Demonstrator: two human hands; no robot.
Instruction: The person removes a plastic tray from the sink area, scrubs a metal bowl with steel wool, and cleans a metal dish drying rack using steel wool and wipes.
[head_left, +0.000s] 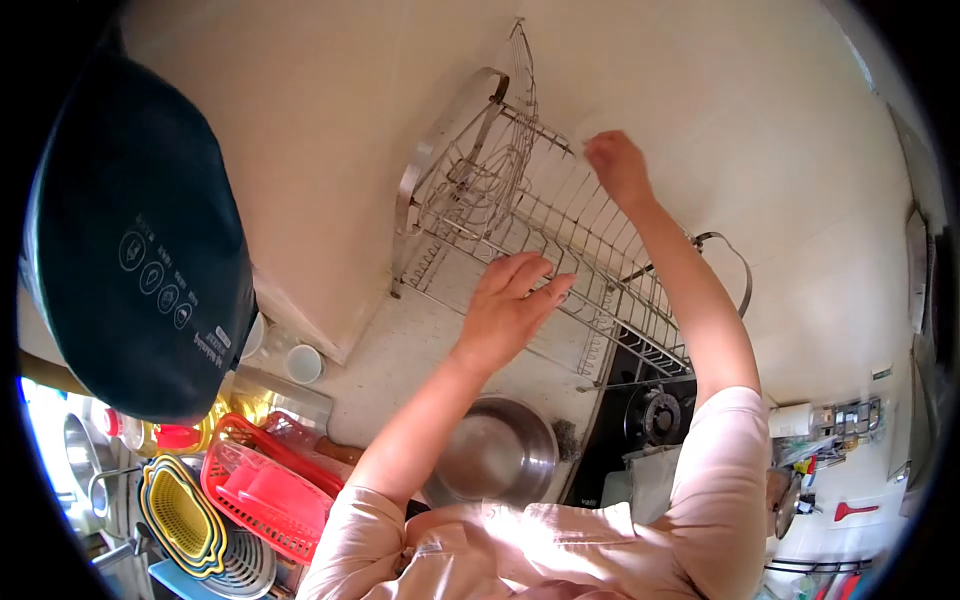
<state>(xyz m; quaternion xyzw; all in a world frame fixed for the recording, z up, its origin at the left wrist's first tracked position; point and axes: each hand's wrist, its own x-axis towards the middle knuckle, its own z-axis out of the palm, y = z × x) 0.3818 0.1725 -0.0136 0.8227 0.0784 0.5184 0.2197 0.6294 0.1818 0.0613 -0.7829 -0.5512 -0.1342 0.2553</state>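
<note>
A metal wire dish rack (590, 245) stands on the counter against the wall, with curved flat handles at its ends. My left hand (510, 305) is over the rack's front rail, its fingers stretched out and the thumb apart. My right hand (618, 168) is raised by the rack's back rail near the wall. Its fingers are curled together and slightly blurred; I cannot tell what is between them. A nest of bent wire (485, 185) fills the rack's left end, left of my right hand.
A steel pot (495, 450) sits below my left forearm. A black gas stove (655, 415) lies under the rack's right end. Red baskets (270, 490), yellow colanders (182, 510) and a white cup (304, 364) are at left. A dark green bag (145, 240) hangs at upper left.
</note>
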